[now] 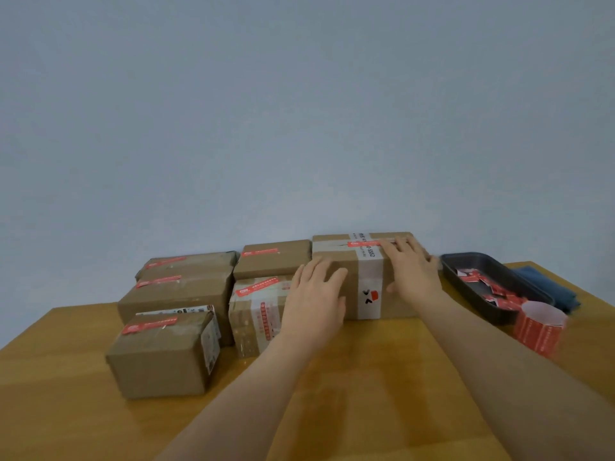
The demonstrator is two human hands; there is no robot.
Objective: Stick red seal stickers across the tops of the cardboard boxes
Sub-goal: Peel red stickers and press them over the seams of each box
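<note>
A tall cardboard box [362,277] with white tape stands at the back of the table. A red seal sticker [364,243] lies across its top. My right hand [411,267] rests flat on the box's top right, fingers straight over the sticker's right end. My left hand [314,294] lies open against the box's front left side. Several more cardboard boxes [166,354] to the left each carry a red sticker [149,325] on top.
A dark tray [472,261] with peeled red-and-white scraps sits at the right. In front of it stands a roll of red stickers [539,327]. A blue cloth [545,284] lies beyond the tray. The wooden table [366,377] ends at a pale wall.
</note>
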